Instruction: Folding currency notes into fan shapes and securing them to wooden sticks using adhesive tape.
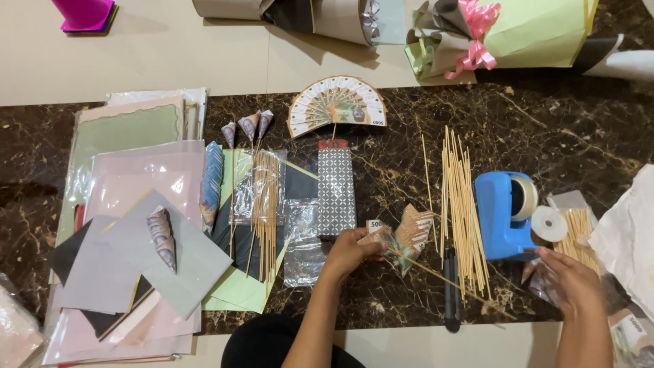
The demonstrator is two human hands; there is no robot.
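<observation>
Gripping one folded-banknote fan (407,235), left hand (351,251); right hand (569,278) open by one tape dispenser (503,213)

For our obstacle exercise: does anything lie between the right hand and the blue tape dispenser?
Nothing visible does. The right hand sits just below the blue tape dispenser, its fingers right at the base; the loose roll of tape lies beside them.
</observation>
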